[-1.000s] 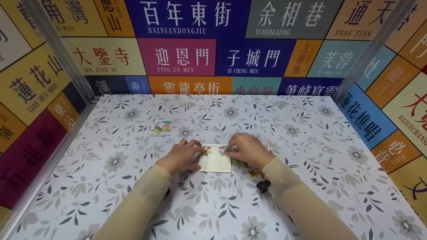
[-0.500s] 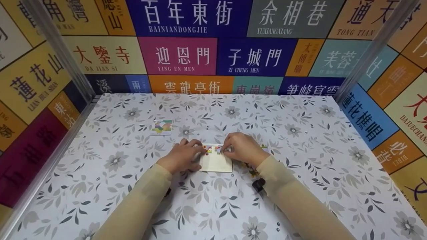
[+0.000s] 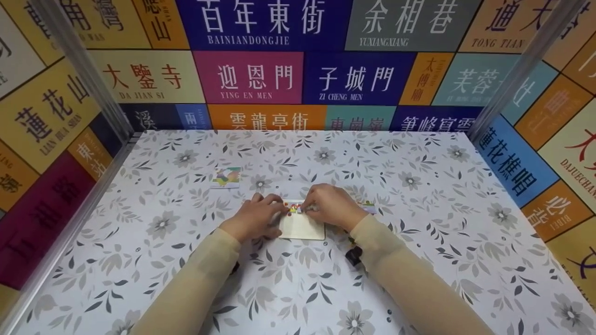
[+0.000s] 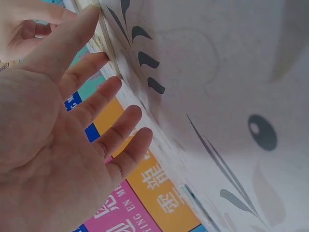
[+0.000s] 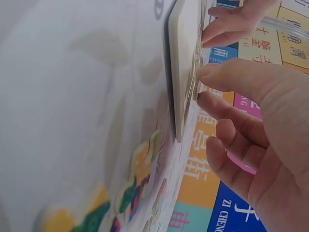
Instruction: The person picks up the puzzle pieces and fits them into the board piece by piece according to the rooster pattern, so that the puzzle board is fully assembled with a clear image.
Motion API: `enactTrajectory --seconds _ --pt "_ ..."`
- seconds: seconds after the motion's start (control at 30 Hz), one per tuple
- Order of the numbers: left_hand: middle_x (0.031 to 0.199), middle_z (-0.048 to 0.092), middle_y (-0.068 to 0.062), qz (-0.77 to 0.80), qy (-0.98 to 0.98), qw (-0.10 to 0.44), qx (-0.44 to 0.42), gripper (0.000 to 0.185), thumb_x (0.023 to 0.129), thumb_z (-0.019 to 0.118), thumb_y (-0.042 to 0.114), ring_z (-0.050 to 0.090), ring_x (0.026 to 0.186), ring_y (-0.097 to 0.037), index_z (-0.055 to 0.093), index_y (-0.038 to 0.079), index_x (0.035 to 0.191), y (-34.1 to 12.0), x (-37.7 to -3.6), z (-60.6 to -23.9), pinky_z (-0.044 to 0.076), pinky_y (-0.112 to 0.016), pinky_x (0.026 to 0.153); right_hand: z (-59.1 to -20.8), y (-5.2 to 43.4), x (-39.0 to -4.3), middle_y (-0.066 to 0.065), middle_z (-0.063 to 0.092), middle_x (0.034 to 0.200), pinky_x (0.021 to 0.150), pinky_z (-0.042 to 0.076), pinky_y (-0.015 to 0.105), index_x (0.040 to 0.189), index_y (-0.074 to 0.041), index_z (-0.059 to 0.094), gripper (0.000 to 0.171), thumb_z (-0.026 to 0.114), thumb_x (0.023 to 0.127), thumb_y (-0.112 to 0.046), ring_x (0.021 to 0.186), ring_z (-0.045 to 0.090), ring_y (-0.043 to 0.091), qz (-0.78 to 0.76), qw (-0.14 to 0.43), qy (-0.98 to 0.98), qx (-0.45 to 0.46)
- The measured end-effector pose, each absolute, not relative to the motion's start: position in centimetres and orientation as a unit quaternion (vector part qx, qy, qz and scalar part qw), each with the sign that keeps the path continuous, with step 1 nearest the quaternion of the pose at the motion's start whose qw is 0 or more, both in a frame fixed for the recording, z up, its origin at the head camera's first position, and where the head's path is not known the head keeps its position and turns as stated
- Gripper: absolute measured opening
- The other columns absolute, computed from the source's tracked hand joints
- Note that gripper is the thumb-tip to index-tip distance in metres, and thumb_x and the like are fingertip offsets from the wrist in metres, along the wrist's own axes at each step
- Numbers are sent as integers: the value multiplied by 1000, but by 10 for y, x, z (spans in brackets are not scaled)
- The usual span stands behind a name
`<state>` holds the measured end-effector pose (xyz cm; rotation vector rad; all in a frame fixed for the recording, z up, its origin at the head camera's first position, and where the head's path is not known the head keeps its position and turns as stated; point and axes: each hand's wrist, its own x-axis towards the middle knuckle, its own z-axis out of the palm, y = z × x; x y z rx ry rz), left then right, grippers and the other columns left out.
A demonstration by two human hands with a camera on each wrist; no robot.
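A: What lay on the floral surface, from the left?

B: One picture card at eleven o'clock of the one cream puzzle board. The left hand, fingers straight, steadied the board's nine o'clock edge.

A: And the right?

B: The right hand pinched one coloured puzzle piece at the board's top edge. Several loose pieces lay at four o'clock, too hidden to count.

A staged recording booth is shown rather than a lived-in room. The counter, covered in grey floral-print cloth, is enclosed at 9, 12 and 3 o'clock by wall panels printed with coloured street-name signs, joined by metal corner posts.
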<state>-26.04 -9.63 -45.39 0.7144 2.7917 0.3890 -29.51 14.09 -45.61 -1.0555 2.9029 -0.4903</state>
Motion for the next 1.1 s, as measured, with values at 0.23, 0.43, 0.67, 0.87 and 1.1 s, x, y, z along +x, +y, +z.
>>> enactTrajectory --seconds 0.23,0.43,0.67,0.87,1.1 --pt "151 51 -4 132 953 118 246 50 88 82 32 46 130 -37 66 24 134 -96 -262 -455 41 -59 106 -459 137 -297 -2 73 101 82 57 38 101 -21 84 15 78 89 -16 94 68 19 -154 5 928 -339" --pt "150 51 -6 140 951 112 253 51 89 81 30 46 129 -38 65 21 136 -97 -259 -453 41 -63 104 -461 137 -296 -2 71 104 81 57 38 103 -22 84 17 77 90 -15 94 67 18 -148 -1 929 -339" --pt "150 51 -6 132 953 113 250 52 90 81 30 46 129 -38 64 21 138 -96 -259 -454 41 -63 104 -461 136 -295 -1 69 108 81 57 37 106 -24 84 16 77 92 -17 96 66 18 -128 3 932 -340" --pt "150 51 -3 128 955 119 239 49 89 82 31 46 129 -36 66 24 135 -95 -260 -454 41 -61 106 -461 136 -295 0 68 107 80 56 38 105 -22 84 14 77 93 -18 94 64 19 -131 9 931 -341" --pt "152 50 -2 123 956 127 233 50 89 81 32 44 132 -35 65 25 135 -94 -261 -454 39 -61 107 -459 136 -296 0 69 109 85 56 38 108 -22 83 17 77 93 -17 98 65 19 -138 25 930 -340"
